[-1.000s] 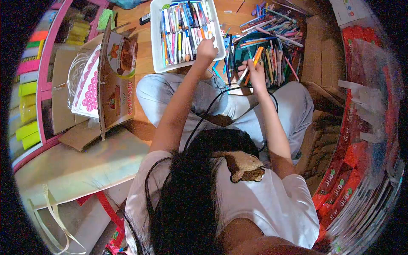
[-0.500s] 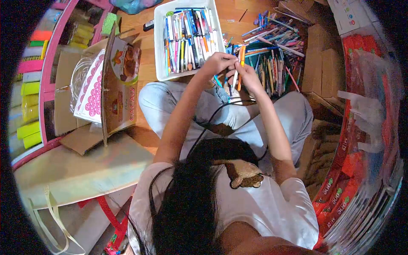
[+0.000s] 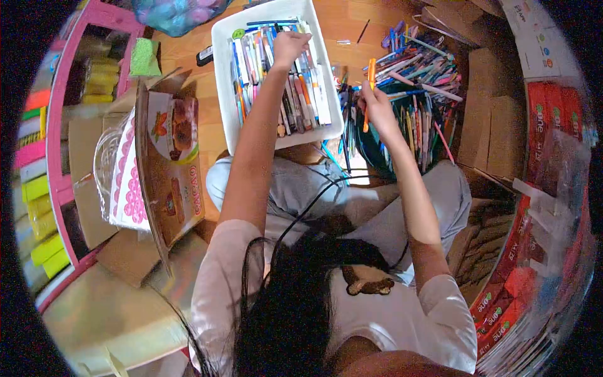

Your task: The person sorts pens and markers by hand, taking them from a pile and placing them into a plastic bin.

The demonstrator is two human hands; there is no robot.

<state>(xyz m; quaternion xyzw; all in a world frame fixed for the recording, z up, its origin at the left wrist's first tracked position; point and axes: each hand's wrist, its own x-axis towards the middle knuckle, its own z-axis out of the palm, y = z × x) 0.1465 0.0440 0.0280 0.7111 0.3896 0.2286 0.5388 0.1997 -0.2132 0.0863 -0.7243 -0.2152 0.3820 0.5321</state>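
Observation:
My left hand [image 3: 292, 48] is over the far part of a white plastic tray [image 3: 223, 107], fingers bent together among the pens. Whatever lies between its fingertips is too small to make out. Rows of pens and markers [image 3: 295, 103] fill the tray. To the right, my right hand [image 3: 379, 103] is closed around an orange pen [image 3: 372, 70], held upright; orange also shows below the fingers. Beside that hand stands a dark green basket [image 3: 364, 147] with pens and pencils [image 3: 418, 125]. A loose heap of pens [image 3: 421, 63] spreads behind it.
An open cardboard box [image 3: 169, 163] and a pink shelf [image 3: 59, 151] stand at left. Cardboard [image 3: 483, 107] and red paper packs [image 3: 546, 113] line the right. A bag of colored balls [image 3: 179, 12] lies at the back. A black cable [image 3: 320, 195] crosses my lap.
My left hand has left my right hand and reached over the tray. The white pen between the hands no longer shows there. My right hand keeps the orange pen, slightly farther right.

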